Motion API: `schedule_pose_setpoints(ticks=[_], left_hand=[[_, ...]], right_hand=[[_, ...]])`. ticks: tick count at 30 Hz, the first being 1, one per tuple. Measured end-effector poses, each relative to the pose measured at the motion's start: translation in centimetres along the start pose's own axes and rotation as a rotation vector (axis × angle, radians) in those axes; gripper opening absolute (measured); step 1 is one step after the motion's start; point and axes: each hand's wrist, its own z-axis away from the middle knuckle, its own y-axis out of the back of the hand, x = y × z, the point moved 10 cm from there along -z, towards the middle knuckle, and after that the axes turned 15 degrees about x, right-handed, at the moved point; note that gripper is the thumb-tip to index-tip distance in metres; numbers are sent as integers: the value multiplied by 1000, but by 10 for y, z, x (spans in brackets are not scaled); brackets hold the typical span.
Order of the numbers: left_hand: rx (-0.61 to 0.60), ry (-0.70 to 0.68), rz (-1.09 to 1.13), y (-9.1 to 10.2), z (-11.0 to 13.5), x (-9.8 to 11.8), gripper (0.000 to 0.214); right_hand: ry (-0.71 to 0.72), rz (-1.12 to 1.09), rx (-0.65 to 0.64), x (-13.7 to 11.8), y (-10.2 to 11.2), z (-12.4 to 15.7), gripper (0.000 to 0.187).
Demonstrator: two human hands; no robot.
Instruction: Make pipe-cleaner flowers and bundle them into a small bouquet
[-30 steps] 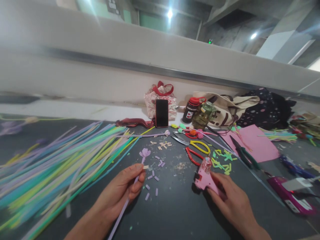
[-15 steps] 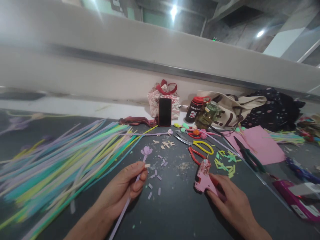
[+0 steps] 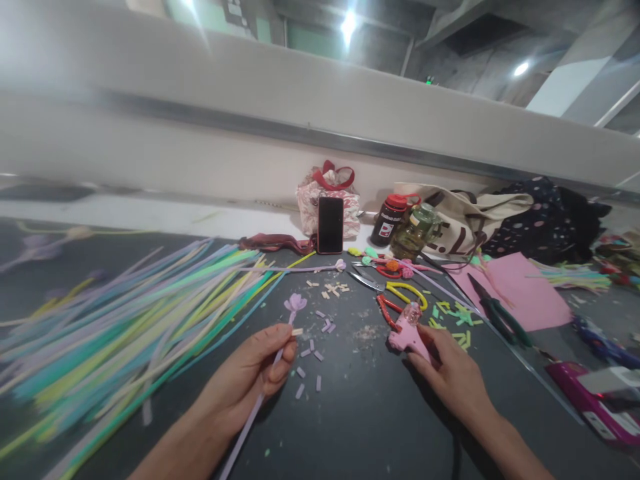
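My left hand (image 3: 265, 363) is closed around the stem of a lilac paper flower (image 3: 295, 303), whose small bloom points up and away from me. A small cream strip (image 3: 298, 332) sticks out from between those fingertips. In my right hand (image 3: 453, 370) is a pink glue gun (image 3: 409, 333), gripped by its handle, its speckled front end pointing away. Its nozzle is close to the red scissors handle (image 3: 389, 311). Loose lilac pieces (image 3: 319, 356) lie on the dark table just right of my left hand.
Long pastel strips (image 3: 125, 327) cover the left side. Ahead stand a phone (image 3: 331, 225) and bottles (image 3: 388, 220). Yellow-handled scissors (image 3: 406, 293), green-handled pliers (image 3: 505, 320), pink paper (image 3: 535, 293) and a magenta device (image 3: 590, 400) lie to the right. Green scraps (image 3: 457, 312) sit behind my right hand.
My right hand has tilted the glue gun, and its front end has shifted slightly up and away. My left hand and the flower have barely moved, a touch to the right.
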Motion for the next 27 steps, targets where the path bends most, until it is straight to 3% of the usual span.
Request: schedule_pose_setpoints(ticks=[5, 8, 11, 12, 16, 20, 23, 27], left_hand=[[-1, -16, -14, -3, 2, 2, 19], [-9, -22, -17, -4, 2, 2, 21], [-34, -11, -7, -10, 5, -2, 23], [-59, -1, -9, -13, 7, -4, 24], [-76, -61, 19, -18, 8, -2, 23], [-57, -102, 53, -13, 7, 3, 22], [-69, -104, 65, -11, 8, 5, 22], [-80, -92, 89, -11, 8, 7, 20]], right_hand=[[41, 30, 15, -1, 7, 5, 41], [22, 111, 92, -2, 25, 8, 40], [-6, 28, 197, -22, 51, 1, 39], [-9, -78, 167, -35, 52, -4, 35], [-72, -528, -120, -104, 27, -27, 19], [-300, -838, -388, -157, -18, -41, 21], [-356, -986, -467, -180, -36, -50, 21], [-307, -989, -480, -194, -40, -59, 14]])
